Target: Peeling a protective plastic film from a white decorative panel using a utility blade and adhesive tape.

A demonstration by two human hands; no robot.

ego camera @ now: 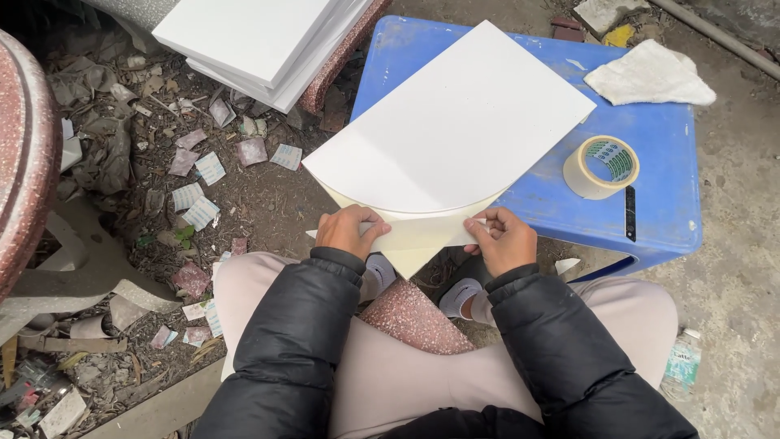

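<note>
Hands: left hand [348,231] and right hand [502,237] both reach forward over the knees, each in a black padded sleeve.
Left grip: fingers are bent closed on the lower left edge of the cream sheet [414,236], thumb on top.
Right grip: fingers are curled closed on the lower right edge of the same cream sheet, pinching it.
White board [451,122]: large, flat, with one curved edge toward the person; it lies on top of the cream sheet, its far part on the blue worktop [666,162] and its near part hanging over the worktop edge.
Cream sheet: it sticks out below the curved edge of the white board as a point directed to the person, between the two hands.
Tape roll [601,167]: pale, on the worktop just right of the white board, not touching it.
Dark blade tool [630,213]: thin, lying beside the tape roll near the front edge of the worktop.
White cloth [650,75]: crumpled, at the far right corner of the worktop.
Board stack [260,41]: more white boards piled at the top left, on a speckled red stone edge.
Ground [203,171]: dirt covered with many paper scraps and rubbish, to the left of the knees.
Stone seat [414,317]: speckled red, visible between the legs.
</note>
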